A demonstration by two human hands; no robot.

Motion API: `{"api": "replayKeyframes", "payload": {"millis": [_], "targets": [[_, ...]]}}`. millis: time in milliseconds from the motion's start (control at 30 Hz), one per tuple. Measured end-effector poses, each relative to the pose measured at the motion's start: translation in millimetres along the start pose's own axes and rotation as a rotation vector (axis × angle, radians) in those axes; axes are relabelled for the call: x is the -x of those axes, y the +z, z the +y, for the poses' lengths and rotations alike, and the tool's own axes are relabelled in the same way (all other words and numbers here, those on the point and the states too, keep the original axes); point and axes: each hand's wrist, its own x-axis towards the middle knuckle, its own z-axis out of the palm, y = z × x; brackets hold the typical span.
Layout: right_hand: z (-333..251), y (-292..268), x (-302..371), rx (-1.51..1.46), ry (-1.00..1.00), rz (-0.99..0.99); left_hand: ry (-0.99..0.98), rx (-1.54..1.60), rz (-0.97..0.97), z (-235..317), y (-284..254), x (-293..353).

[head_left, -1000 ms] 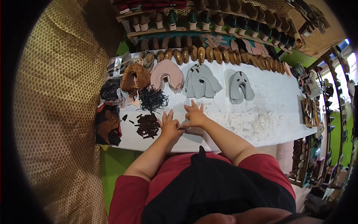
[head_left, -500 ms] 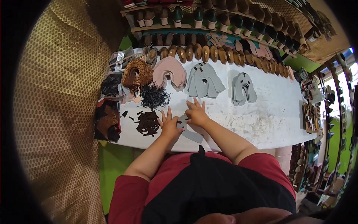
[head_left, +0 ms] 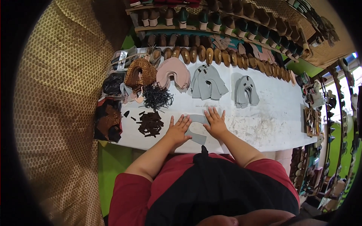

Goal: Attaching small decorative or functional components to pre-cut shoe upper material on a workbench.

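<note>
White bench (head_left: 279,130); grey curved piece (head_left: 198,138) flat near front edge, left hand (head_left: 178,130) and right hand (head_left: 216,123) over its sides, fingers spread, gripping nothing. Grey stacks (head_left: 198,88) already topped with dark tabs (head_left: 252,86); none visible here, partly covered. Dark strips (head_left: 150,124) remain piled.

Shows as a thin grey curved piece (head_left: 198,138). Lies flat to the right of the brown strip pile (head_left: 150,124), apart from it, partly covered by the left hand (head_left: 178,131) and right hand (head_left: 216,124).
</note>
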Motion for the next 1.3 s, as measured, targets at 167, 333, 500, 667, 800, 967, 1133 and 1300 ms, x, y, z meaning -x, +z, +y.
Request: {"api": "replayKeyframes", "payload": {"millis": [167,333,500,667,800,967,1133,1300], "targets": [[-28,-1,-8,0.04,-0.074,-0.143,0.034,-0.021,-0.002,-6,4,-2],[-65,24,-5,-0.055,-0.406,-0.141,-0.19,-0.023,0.156,-22,-3,31],[-85,8,-8,0.026,-0.363,-0.254,-0.361,-0.022,0.244,-77,7,100],[-112,-12,-15,0.125,-0.262,-0.589,-0.711,0.131,0.23,-112,22,171],[-131,-40,-32,0.199,-0.176,-0.75,-0.821,0.192,-0.01,-107,11,182],[-123,-32,-11,0.187,-0.099,-0.561,-0.818,0.284,-0.095,-120,9,183],[-129,-26,-28,0.178,-0.017,-0.568,-0.734,0.334,-0.162,-134,11,189],[-113,2,-27,0.077,-0.152,-0.651,-0.729,0.36,-0.188,-137,14,189]]}}
